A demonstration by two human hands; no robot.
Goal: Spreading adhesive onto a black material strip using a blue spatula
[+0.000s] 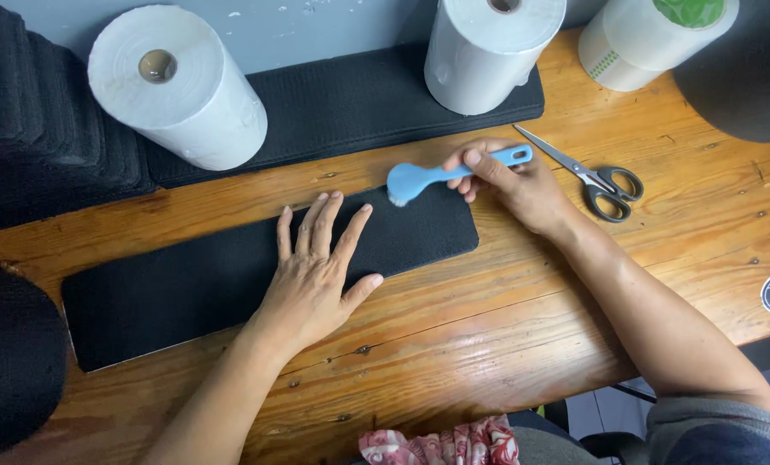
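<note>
Nearest us, a patterned red cloth (441,446) lies at the edge of the wooden table (506,310). Our left hand (316,275) presses flat, fingers spread, on the long black foam pad (170,288). Our right hand (514,185) grips a blue brush (441,175), its bristles touching the pad's far right end. Scissors (596,176) lie just beside that hand.

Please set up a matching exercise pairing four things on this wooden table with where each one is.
Things:
1. blue brush
2. scissors
3. black pad
4. lying white roll

Places:
A. flat under the left hand
B. far left, on its side
C. held in the right hand
D. just right of the right hand

Pairs: 1-C, 2-D, 3-A, 4-B
</note>
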